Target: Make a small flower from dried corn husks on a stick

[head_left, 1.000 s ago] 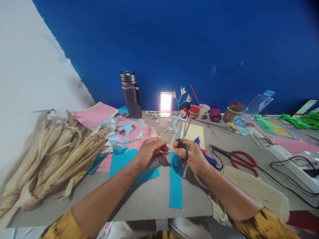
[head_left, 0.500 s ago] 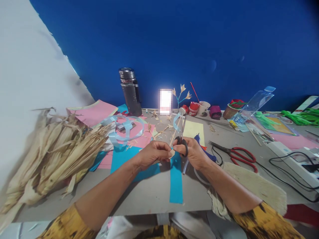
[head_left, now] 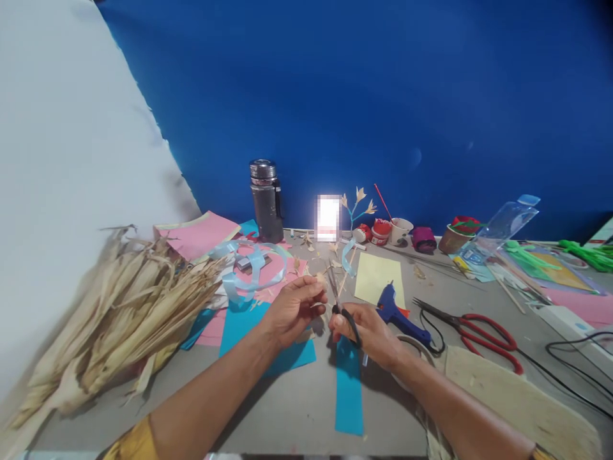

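Note:
My left hand point(head_left: 295, 312) pinches a small pale piece of husk point(head_left: 320, 279) between thumb and fingertips. In my right hand point(head_left: 366, 332) are black-handled scissors point(head_left: 353, 324), their blades pointing up and away, close beside the husk piece. Beneath the right hand lies a blue paper strip point(head_left: 349, 396), and a larger blue sheet point(head_left: 242, 319) is under the left hand. Beyond the hands, husk flowers point(head_left: 360, 195) stand on a blue branching stem.
Dried corn husks point(head_left: 110, 319) heap at the left, near a dark flask point(head_left: 268, 207). A blue glue gun point(head_left: 400, 316), red-handled scissors point(head_left: 488, 332), a pale cloth pad point(head_left: 517, 396) and a power strip point(head_left: 569, 326) lie at the right. Paint pots point(head_left: 381, 231) stand behind.
The view has tilted up, so the desk things sit lower. My hands have moved slightly apart, and the scissors' blades now point up beside the raised husk piece.

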